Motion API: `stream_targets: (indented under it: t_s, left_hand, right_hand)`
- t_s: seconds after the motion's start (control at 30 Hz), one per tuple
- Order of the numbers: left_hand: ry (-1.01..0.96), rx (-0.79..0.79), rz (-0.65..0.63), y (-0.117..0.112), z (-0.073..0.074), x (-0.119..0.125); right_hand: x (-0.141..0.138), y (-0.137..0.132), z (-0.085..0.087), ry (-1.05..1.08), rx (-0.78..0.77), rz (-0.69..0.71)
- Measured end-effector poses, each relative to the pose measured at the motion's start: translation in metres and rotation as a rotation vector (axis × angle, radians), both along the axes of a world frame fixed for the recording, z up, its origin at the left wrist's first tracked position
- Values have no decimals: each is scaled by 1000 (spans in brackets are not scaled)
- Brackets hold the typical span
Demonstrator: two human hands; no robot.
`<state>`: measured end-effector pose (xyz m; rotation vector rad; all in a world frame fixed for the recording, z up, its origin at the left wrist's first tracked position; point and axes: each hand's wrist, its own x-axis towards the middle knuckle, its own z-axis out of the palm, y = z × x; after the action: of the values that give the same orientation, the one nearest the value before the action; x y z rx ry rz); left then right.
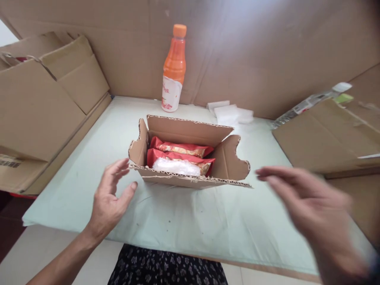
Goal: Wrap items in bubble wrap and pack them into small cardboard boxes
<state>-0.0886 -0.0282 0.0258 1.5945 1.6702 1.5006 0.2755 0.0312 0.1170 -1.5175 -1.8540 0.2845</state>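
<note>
A small cardboard box (175, 181) with rough-cut edges and raised flaps stands open on the pale green cloth. Inside lie two red snack packets, a rear one (181, 148) and a front one (152, 155). Clear bubble wrap (176, 167) sits against the front packet. My left hand (113, 192) is beside the box's left front corner, fingers and thumb apart, with nothing in it. To the right of the box, apart from it, my right hand (305, 202) is blurred by motion. Its fingers stretch out towards the box and nothing shows in them.
Behind the box an orange drink bottle (173, 71) stands upright by the cardboard back wall. White foam pieces (230, 113) lie to its right. Larger cartons flank the table, one at left (38, 107) and one at right (323, 134) with a clear plastic bottle (311, 103) leaning out.
</note>
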Motion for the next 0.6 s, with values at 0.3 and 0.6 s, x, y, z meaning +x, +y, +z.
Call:
stream_targets:
  t_s: [0.3,0.6]
  left_hand:
    - [-250,-207,-133,43,-3,47]
    - [-51,-300,-388,11,-11,85]
  right_hand:
    - [-48,23,-79,184,-213,97]
    - [78,-89,-94,-19,-243,-101]
